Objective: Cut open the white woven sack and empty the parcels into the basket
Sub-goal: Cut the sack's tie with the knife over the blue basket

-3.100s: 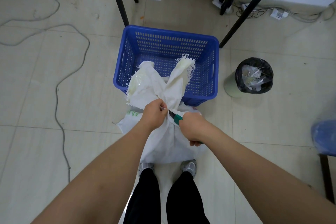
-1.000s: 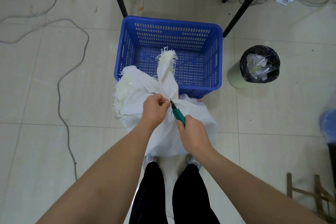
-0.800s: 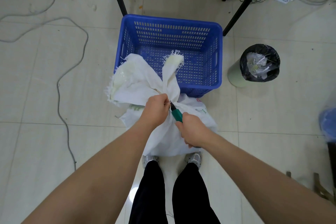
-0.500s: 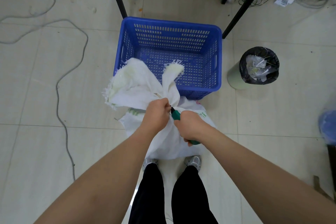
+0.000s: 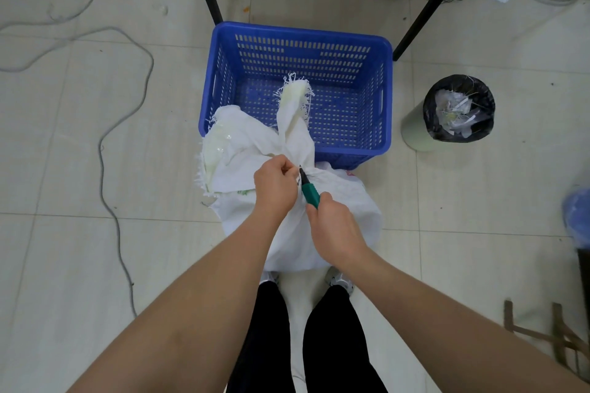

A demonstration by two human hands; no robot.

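bin (image 5: 458, 112) beside basket (image 5: 300, 38), cable (image 5: 105, 150) left

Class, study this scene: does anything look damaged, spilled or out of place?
The white sack has frayed, ragged edges at its gathered top, and a loose cable snakes across the floor. Nothing has spilled; the blue basket holds no parcels.

Left hand (image 5: 275, 186): fist closed, knuckles up, fingers pinched tight on a gathered neck of cloth. Left forearm: bare, extended forward from lower left. Right hand (image 5: 335, 226): closed in a fist round a tool handle, thumb side forward, just beside the left hand. Right forearm: bare, extended from lower right. Both wrists near straight.
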